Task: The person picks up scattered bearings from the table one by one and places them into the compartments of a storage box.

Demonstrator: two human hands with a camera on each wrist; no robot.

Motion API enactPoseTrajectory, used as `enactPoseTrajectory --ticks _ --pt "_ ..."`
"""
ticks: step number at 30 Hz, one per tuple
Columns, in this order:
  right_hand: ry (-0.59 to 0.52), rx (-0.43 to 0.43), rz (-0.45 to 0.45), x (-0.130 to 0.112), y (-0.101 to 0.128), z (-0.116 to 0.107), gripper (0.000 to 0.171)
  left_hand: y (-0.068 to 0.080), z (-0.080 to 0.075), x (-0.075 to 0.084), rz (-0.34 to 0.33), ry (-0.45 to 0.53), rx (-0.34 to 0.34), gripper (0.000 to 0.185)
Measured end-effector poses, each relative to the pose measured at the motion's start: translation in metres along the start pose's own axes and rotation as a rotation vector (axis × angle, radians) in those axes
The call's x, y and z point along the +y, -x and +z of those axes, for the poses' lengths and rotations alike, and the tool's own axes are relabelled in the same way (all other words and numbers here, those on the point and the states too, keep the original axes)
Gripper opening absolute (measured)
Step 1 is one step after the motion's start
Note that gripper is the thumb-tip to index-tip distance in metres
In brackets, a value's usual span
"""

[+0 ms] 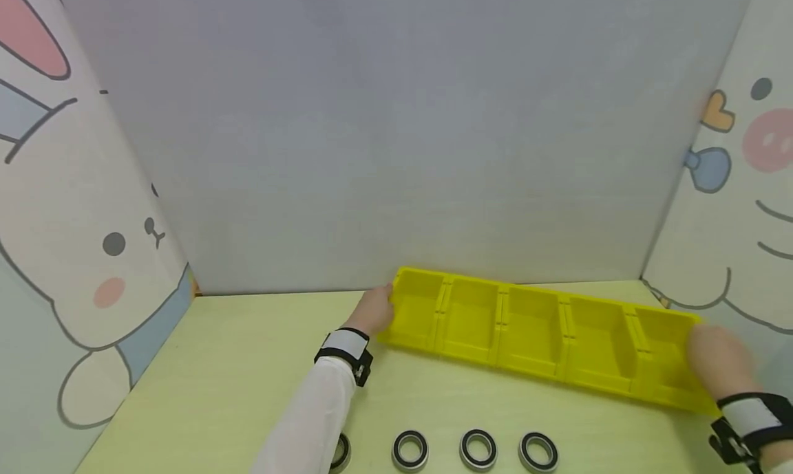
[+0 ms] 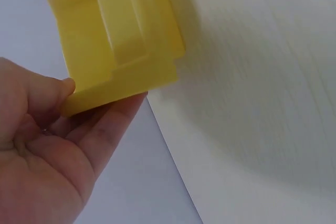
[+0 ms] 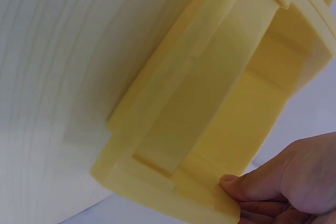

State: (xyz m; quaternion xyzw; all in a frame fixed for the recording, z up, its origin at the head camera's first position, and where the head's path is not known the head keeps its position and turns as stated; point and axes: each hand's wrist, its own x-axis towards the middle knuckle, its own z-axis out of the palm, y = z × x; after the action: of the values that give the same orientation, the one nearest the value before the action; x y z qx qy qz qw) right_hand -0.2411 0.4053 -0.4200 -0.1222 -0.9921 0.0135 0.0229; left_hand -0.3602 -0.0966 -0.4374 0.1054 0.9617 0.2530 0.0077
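Four bearings (image 1: 476,450) lie nearest; left hand (image 1: 374,310) and right hand (image 1: 719,360) grip yellow bin row (image 1: 533,322)

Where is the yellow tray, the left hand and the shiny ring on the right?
yellow tray (image 1: 533,322), head view, middle compartment wall.
left hand (image 1: 374,310), head view, back of hand.
shiny ring (image 1: 538,452), head view, its rim.

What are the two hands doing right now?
Left hand: grip pinches the left end of the yellow bin row.
Right hand: grip pinches the right end of the same row.

No readable text, label, brand, number or sign appears in any view.
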Motion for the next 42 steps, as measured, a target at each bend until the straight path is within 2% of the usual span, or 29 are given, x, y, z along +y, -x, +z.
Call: enactPoseTrajectory --ticks 9,16,22,32,36,42 --pt "-0.065 0.119 -0.186 -0.017 -0.006 0.002 0.021 0.016 -0.020 -0.028 -0.031 -0.025 -0.060 0.051" --pt "-0.075 0.081 -0.167 -0.046 -0.012 -0.001 0.020 0.032 -0.039 -0.050 -0.008 -0.045 -0.070 0.052" --pt "-0.072 0.067 -0.193 -0.068 -0.018 0.000 0.023 0.049 -0.052 -0.066 -0.016 -0.064 -0.065 0.052" --pt "-0.095 0.064 -0.224 -0.101 -0.027 0.004 0.021 0.077 -0.066 -0.086 -0.080 -0.063 -0.028 0.053" --pt "-0.074 0.054 -0.230 -0.113 -0.030 0.004 0.018 0.088 -0.071 -0.094 -0.073 -0.068 -0.014 0.053" --pt "-0.041 0.099 -0.285 -0.126 -0.032 0.009 0.017 0.100 -0.077 -0.103 -0.035 -0.103 0.002 0.052"
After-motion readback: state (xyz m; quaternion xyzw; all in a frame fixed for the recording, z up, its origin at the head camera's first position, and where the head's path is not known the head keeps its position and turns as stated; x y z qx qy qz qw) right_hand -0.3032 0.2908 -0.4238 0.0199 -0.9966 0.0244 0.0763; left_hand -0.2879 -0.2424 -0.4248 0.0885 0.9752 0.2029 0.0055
